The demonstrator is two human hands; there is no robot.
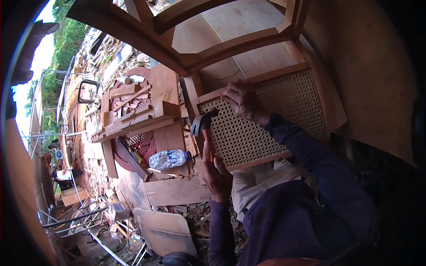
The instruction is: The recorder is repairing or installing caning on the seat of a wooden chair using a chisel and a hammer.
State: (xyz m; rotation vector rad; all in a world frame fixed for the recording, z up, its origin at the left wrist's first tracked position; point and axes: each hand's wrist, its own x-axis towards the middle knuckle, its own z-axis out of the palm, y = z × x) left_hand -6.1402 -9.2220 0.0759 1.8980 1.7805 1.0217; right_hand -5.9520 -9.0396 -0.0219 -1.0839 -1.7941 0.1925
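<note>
A brown wooden chair frame lies tilted before me, and a woven cane panel fills one of its framed sections. My left hand is closed round the reddish handle of a claw hammer. The hammer's head is over the panel's left edge, close to the wooden rail; I cannot tell whether it touches. Beyond it, my right hand rests at the panel's far rail with its fingers bent and pressed together. Whatever those fingers may hold is hidden.
To the left stands a low wooden bench with wood offcuts on top. A crumpled plastic bottle and a yellow-handled tool lie beside it. A curved board leans nearer me. Wood scraps litter the ground; a large wooden panel stands right.
</note>
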